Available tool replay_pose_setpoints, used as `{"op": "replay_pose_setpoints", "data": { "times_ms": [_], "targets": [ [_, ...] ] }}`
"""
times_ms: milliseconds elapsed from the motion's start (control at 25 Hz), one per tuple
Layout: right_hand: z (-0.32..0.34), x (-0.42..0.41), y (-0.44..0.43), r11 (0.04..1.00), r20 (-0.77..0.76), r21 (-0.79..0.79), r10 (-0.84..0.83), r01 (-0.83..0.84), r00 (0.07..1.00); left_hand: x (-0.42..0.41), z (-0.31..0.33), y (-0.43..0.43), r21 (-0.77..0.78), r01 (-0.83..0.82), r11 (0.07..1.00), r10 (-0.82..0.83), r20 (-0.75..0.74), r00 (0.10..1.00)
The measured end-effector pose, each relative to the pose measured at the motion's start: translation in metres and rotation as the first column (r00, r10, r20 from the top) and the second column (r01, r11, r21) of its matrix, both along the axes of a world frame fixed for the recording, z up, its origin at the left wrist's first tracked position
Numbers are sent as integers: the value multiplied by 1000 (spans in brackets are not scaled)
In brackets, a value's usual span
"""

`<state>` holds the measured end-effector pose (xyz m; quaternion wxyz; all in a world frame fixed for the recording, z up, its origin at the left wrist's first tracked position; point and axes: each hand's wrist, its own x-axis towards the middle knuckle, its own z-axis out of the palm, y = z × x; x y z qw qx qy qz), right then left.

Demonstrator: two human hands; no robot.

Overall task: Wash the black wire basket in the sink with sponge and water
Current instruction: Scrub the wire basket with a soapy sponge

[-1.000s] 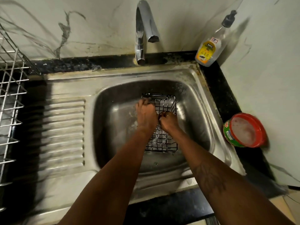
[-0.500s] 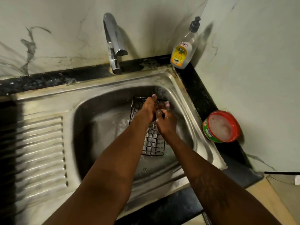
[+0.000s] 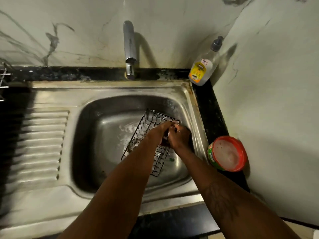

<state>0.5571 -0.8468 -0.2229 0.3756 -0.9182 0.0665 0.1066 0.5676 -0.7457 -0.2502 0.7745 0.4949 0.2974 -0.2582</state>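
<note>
Black wire basket (image 3: 146, 125) now skewed in the steel sink (image 3: 96, 145), squarer before, left hand (image 3: 159, 133) grip on its rim, right hand (image 3: 180, 139) grip curled, contents unclear.

The black wire basket (image 3: 146, 125) no longer lies square in the sink (image 3: 120, 90). It now sits slantwise, its far end turned toward the sink's right back corner. The left hand (image 3: 159, 133) and right hand (image 3: 180, 139), a second ago over the basket's middle, now meet at its far right rim (their grip is too blurred to read). The view shifts too, so only a sliver of the wire rack (image 3: 3, 80) shows at the left edge.
</note>
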Motion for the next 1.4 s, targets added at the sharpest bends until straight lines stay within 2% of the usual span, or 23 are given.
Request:
{"op": "replay_pose_setpoints", "data": {
  "times_ms": [80,200,240,320,400,440,520,600,680,800,840,960,1000,1120,1280,1320,1360,1400],
  "targets": [
    [0,0,-2,997,27,67,48,-49,998,-10,20,-2,69,-12,998,7,66,998],
    [6,4,1,984,114,168,47,-66,992,-9,46,8,204,66,977,-87,95,992],
    [13,5,3,980,142,188,34,-61,989,-10,54,12,294,78,952,-117,114,987],
    [35,7,11,973,174,225,14,-54,985,-16,68,25,577,18,816,-141,168,976],
    [56,11,20,963,206,242,64,-114,977,-30,77,37,739,-182,648,-78,302,950],
    [64,13,25,958,238,236,106,-163,966,-38,88,42,724,-278,632,-29,380,924],
    [78,18,35,951,238,195,191,-239,952,-50,88,47,614,-410,674,81,490,868],
    [87,19,44,946,219,118,271,-301,937,-66,87,47,549,-474,688,128,551,825],
    [94,16,49,933,272,55,328,-355,905,-79,87,50,578,-477,661,73,584,809],
    [95,5,57,905,322,-50,415,-422,851,-88,80,63,558,-564,609,37,690,723],
    [92,1,57,899,338,-49,424,-435,840,-94,80,70,581,-551,599,9,684,730],
    [93,-26,64,886,444,-14,422,-464,791,-124,76,87,699,-537,471,-179,672,718],
    [95,-36,70,871,477,4,430,-492,766,-133,74,93,690,-506,517,-178,665,725],
    [101,-62,88,750,434,-33,606,-661,666,-154,72,116,688,-404,603,-126,582,803],
    [108,-68,111,536,322,-182,825,-825,465,-176,81,154,731,-312,607,-266,556,787],
    [110,-58,117,539,295,-218,831,-813,472,-179,83,161,756,-283,590,-296,529,795],
    [112,-43,123,592,256,-272,805,-759,535,-179,84,165,770,-260,583,-301,501,811],
    [114,-26,126,685,231,-317,726,-656,647,-178,85,168,780,-243,576,-303,480,824]
  ]
}}
